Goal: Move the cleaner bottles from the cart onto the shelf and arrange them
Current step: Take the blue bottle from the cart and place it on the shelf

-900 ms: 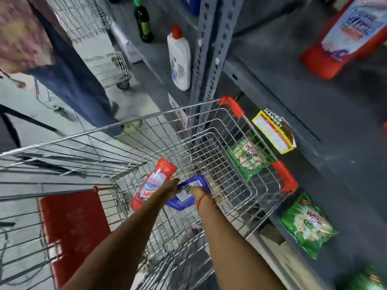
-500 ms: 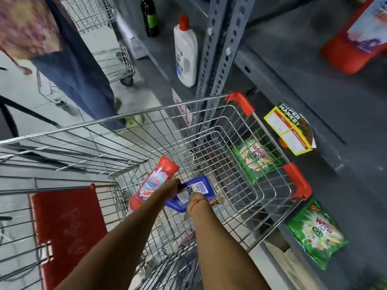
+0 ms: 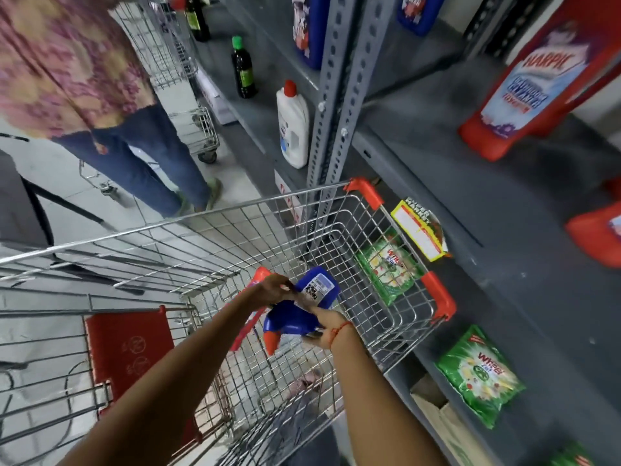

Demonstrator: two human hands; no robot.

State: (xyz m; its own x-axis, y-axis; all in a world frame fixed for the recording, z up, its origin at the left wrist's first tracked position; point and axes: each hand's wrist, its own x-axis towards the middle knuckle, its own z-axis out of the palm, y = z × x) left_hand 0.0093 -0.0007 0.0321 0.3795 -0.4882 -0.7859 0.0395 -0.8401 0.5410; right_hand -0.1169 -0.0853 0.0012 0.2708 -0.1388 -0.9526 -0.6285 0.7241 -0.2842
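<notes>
A blue cleaner bottle with a red cap is held up inside the wire cart, cap end pointing down towards me. My left hand grips its upper side and my right hand holds it from below at the right. A red cleaner bottle lies in the cart behind my left forearm, mostly hidden. On the grey shelf to the right stands a red Harpic bottle, and another red bottle shows at the right edge.
A person in jeans stands beyond the cart, with a second cart behind. A white bottle and a dark bottle stand on the shelf left of the upright post. Green detergent packs lie on the lower shelf.
Both hands have lifted the blue bottle off the cart floor and tipped it cap-down. The red bottle stays lying in the cart. The view has tilted up towards the shelf.
</notes>
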